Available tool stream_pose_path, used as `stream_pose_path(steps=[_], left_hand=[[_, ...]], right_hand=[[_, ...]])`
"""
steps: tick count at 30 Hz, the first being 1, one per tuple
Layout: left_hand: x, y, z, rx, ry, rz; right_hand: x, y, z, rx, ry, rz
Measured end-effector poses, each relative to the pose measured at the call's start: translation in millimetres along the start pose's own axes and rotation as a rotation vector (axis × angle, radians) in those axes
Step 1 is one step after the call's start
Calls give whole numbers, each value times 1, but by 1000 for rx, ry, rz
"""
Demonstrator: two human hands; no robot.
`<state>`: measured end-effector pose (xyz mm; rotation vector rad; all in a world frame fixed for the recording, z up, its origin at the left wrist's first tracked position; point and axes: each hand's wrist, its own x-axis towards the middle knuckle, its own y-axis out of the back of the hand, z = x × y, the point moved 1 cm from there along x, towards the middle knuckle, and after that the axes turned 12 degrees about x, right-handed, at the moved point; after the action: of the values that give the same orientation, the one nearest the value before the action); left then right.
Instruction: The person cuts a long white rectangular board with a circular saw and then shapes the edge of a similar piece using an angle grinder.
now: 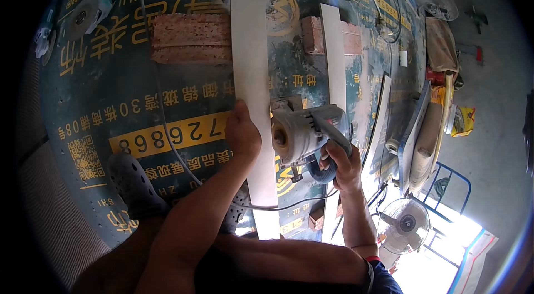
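Note:
A long white board [249,71] runs up and down the middle of the head view. My left hand [243,131] grips its left edge with fingers wrapped round it. My right hand [342,163] is closed on the handle of a grey, dusty power tool [295,137], which sits against the board's right side, its cord crossing the board below. A second white strip [334,66] lies to the right across a brick [311,35]. Another brick [189,38] is left of the long board. My feet in grey perforated clogs [133,183] rest on the green printed floor covering [89,110].
Two green angle grinders [97,2] lie at the upper left. At the right are a further white strip [378,116], rolled material [428,138], a yellow bag [463,121], a blue metal frame [453,188] and a standing fan [405,224]. Cables trail across the covering.

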<state>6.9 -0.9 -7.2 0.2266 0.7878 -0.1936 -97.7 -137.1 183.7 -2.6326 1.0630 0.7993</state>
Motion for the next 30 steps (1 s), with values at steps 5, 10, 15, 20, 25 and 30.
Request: stream_pose_path(steps=[5,10,15,20,25,30], left_hand=[[-6,0,3,51,54,-49],[-3,-1,-2,51,38,-6],[-3,-2,1,41,21,7],[-3,-1,3,33,11,21],[-5,0,7,38,-9,31],[-2,1,2,71,8,20]], right_hand=[[-5,5,-1,-5,-21,24],[-6,6,0,-10,-26,2],[-8,6,0,-16,-24,3],[-10,8,2,-21,-20,0],[-13,10,4,-28,-30,16],[-16,9,4,-37,-30,9]])
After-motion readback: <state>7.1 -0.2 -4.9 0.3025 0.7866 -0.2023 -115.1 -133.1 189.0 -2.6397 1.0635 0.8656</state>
